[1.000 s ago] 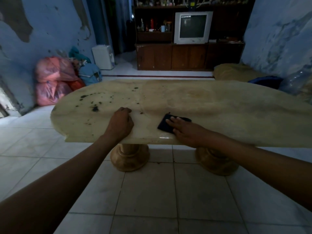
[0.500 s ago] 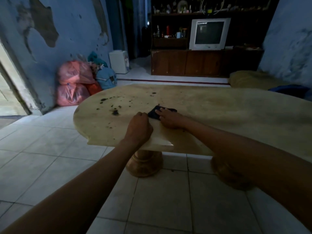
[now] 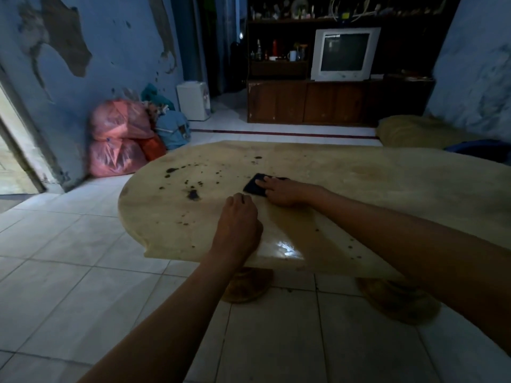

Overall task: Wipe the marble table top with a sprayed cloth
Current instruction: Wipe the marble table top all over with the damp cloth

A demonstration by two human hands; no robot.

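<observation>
We see the right hand (image 3: 287, 192) lying flat on the dark cloth (image 3: 255, 186), its fingers (image 3: 266, 183) stretched out straight and pressing it onto the marble counter (image 3: 387, 194). The cloth sits just right of the dark spots (image 3: 192, 194) scattered over the counter's rounded left end. The left hand (image 3: 238, 223) rests on the counter just in front of the cloth, nearer the front edge, fingers curled into a loose fist that holds nothing. A glossy wet patch (image 3: 286, 248) shines at the front edge, close beside the left hand.
</observation>
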